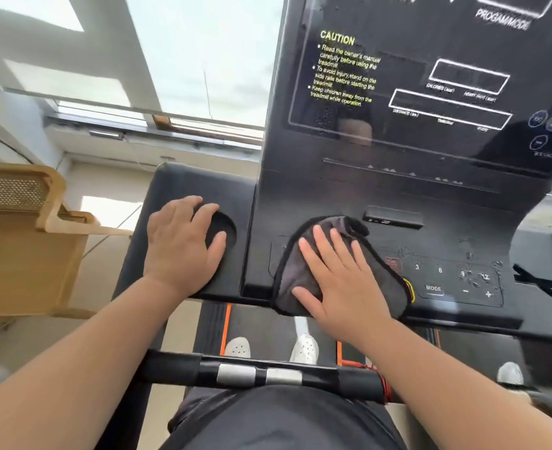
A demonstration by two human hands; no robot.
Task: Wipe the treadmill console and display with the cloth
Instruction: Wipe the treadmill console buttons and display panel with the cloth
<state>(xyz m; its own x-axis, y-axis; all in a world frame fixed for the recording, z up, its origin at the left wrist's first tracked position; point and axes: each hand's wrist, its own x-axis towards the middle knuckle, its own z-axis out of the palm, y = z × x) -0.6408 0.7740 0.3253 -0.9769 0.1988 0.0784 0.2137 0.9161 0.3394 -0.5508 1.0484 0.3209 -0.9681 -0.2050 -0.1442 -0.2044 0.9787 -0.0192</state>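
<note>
Currently, the lower console panel is being wiped while the body is braced.

The dark microfibre cloth point(330, 274) is pressed flat on the treadmill console point(365, 196) by the right hand point(343, 287), fingers spread for even pressure, just left of the keypad point(456, 280), where droplets apparently remain. The left hand point(180, 248) is laid open, gripping nothing, across the cup holder point(222, 228) for support. The display point(430, 79) above is not touched.

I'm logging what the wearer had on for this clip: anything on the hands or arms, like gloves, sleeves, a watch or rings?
Nothing visible. The left hand and right hand are bare, without gloves, rings or a watch, and both forearms are uncovered to the frame's edge.
</note>
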